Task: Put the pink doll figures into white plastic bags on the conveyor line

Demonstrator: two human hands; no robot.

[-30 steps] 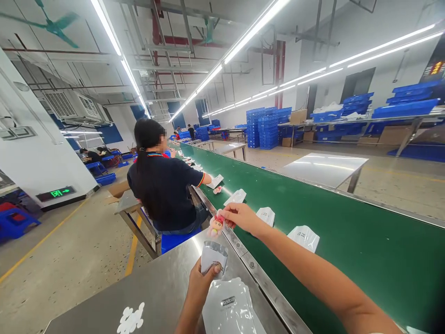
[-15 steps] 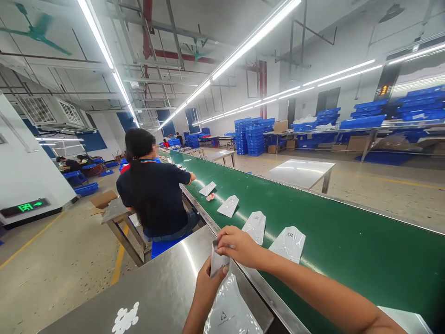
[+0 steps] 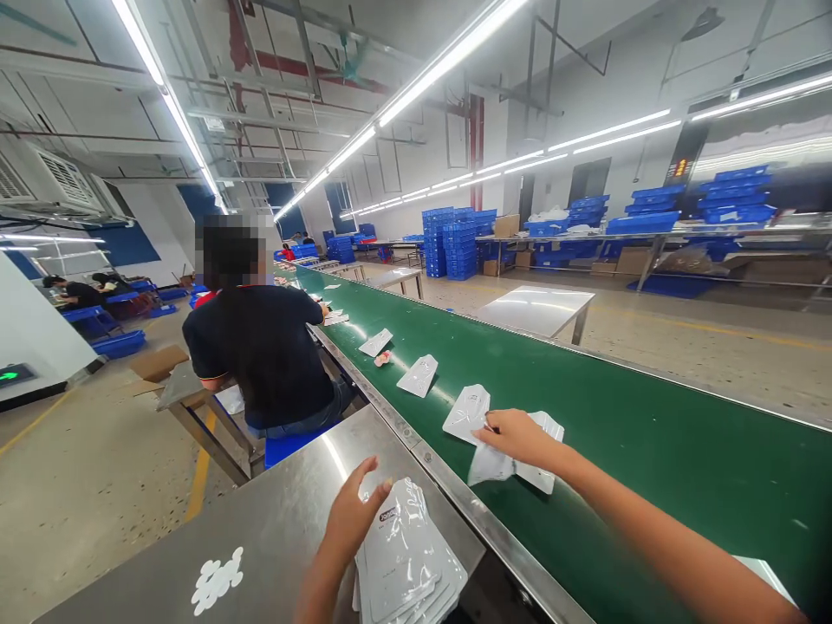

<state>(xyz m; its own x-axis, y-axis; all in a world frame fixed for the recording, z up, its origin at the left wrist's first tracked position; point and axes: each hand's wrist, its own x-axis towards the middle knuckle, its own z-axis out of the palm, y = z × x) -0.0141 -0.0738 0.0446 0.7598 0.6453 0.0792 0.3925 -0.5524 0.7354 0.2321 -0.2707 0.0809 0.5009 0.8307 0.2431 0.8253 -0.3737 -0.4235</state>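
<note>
In the head view my right hand (image 3: 520, 435) reaches over the green conveyor belt (image 3: 624, 451), its fingers closed on the edge of a whitish plastic pouch (image 3: 490, 465). This pouch overlaps its neighbours in view, one flat pouch (image 3: 465, 414) to its left and another (image 3: 539, 475) partly behind my hand and wrist. My left hand (image 3: 351, 511) is empty, thumb and fingers apart, beside a stack of printed pouches (image 3: 406, 559) on the steel table (image 3: 286, 520). Whether it touches the top pouch I cannot tell.
Farther up the belt lie more pouches (image 3: 418, 375) and a small pinkish item (image 3: 383, 358). A co-worker (image 3: 260, 347) sits at the left side of the belt. White round pieces (image 3: 217, 581) lie on my table. The belt's metal rail (image 3: 455, 494) runs between table and belt.
My right hand has moved right, from above the table edge to over the belt, with a pouch. My left hand has let go of it and opened. The view has shifted slightly right.
</note>
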